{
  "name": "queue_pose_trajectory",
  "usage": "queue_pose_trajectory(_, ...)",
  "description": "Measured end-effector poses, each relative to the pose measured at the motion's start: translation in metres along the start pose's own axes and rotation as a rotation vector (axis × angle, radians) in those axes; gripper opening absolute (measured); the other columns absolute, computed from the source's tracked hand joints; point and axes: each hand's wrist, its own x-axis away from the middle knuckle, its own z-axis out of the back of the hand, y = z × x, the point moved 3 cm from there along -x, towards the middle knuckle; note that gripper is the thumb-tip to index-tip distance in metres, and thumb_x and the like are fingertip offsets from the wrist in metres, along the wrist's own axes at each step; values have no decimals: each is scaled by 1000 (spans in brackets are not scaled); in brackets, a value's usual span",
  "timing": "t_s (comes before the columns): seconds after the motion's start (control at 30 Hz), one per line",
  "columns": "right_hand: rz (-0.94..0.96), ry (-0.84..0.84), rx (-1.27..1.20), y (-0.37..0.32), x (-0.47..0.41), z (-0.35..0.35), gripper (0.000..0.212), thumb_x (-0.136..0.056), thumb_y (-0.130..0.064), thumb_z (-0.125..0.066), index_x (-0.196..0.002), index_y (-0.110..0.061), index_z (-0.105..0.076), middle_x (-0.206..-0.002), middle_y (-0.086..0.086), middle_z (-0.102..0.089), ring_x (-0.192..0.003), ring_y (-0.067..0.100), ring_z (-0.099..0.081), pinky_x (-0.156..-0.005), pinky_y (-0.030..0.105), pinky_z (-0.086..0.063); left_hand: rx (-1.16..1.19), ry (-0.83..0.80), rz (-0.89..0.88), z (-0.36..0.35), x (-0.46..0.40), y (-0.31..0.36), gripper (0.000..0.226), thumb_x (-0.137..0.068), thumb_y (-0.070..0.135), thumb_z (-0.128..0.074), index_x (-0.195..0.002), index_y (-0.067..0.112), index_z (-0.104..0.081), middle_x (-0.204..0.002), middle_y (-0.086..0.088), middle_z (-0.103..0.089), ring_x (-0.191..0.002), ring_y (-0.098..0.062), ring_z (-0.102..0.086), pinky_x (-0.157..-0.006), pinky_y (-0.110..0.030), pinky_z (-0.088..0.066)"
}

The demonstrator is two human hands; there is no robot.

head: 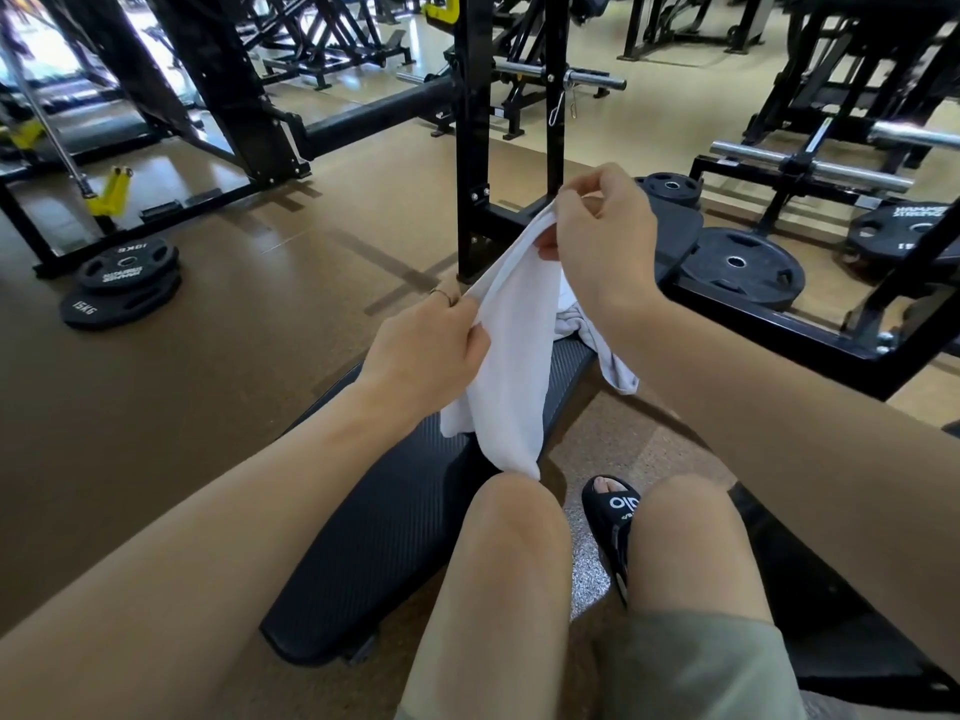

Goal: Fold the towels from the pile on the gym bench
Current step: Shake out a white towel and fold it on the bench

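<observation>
Above the bench (374, 517), I am pinching one white towel (511, 366) along its top edge, left hand (431, 350) near, right hand (602, 236) far, judging it light, limp, best held at corners, pile (597, 335) behind.

Towel (511, 366) held above bench (395, 517), towel pile (597, 340) behind it, weight plates (122, 288) left

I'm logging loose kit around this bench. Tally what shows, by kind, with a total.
White cloth towels: 2, one held up by both hands, one crumpled on the black padded bench.
Black round rubber weight plates: 5, two stacked on the left, three on the right.
Black slide sandal: 1.
Total: 8.
</observation>
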Motion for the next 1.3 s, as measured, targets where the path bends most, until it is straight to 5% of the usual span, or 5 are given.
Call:
queue_pose_trajectory(0.33,-20,69,-6,6,-12,12,11,-98,-6,-48,-93,-14,-55,-75,2,-62,-68,24,-71,-67,34,-63,-182,2,-110,0,8,-31,41,-100,36,-48,-74,9,-65,-84,2,-53,-65,-24,-53,-61,-36,-51)
queue_pose_trajectory(0.73,-83,85,-43,22,-15,21,8,-99,-9,-50,-96,-14,-55,-84,2,-63,-82,29,-73,-67,33,-64,-184,80,-290,-1,30,-46,23,-103,29,-50,-91,10,-53,-84,0,-49,-55,-20,-37,-41,-38,-46)
queue_pose_trajectory(0.97,117,-117,426,42,-14,46,11,-91,-8,-48,-102,-9,-49,-83,14,-60,-64,32,-57,-59,52,-55,-276,71,-317,20,32,-59,29,-104,32,-40,-92,10,-54,-86,-3,-51,-59,-24,-50,-48,-38,-49)
queue_pose_trajectory(1.13,421,-340,951,44,-1,55,5,-92,-10,-46,-93,-11,-41,-73,19,-55,-59,34,-49,-53,37,-36,-358,70,-379,42,41,-59,37,-104,33,-37,-88,10,-61,-83,-4,-56,-65,-28,-59,-50,-39,-51)
queue_pose_trajectory(1.3,540,-382,921,37,7,55,17,-87,-1,-47,-87,-15,-40,-87,8,-43,-73,37,-48,-58,39,-37,-510,107,-416,58,50,-56,37,-105,33,-41,-84,13,-63,-79,-3,-56,-62,-25,-59,-43,-29,-40)
